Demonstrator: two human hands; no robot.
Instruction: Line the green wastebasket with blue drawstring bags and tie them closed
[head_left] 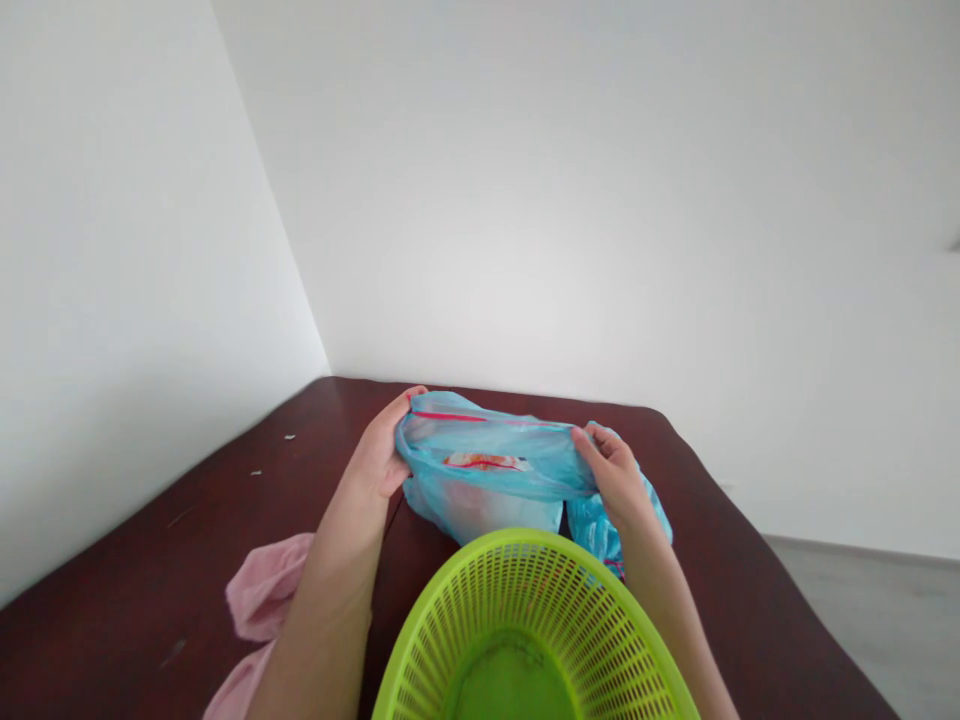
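Observation:
A thin blue plastic bag with a red drawstring is stretched wide between my two hands. My left hand grips its left side near the rim, fingers partly hidden behind the plastic. On the other side my right hand pinches the rim between thumb and fingers. Inside the bag shows something white with orange and red print, too veiled by plastic to name. A green plastic basket with slotted walls stands just in front of the bag, closest to me, and nothing shows in its bottom.
Another crumpled blue plastic bag lies behind my right wrist. Beside my left forearm is a pink cloth. Small white scraps dot the dark red table. White walls rise behind and left; a grey floor is at right.

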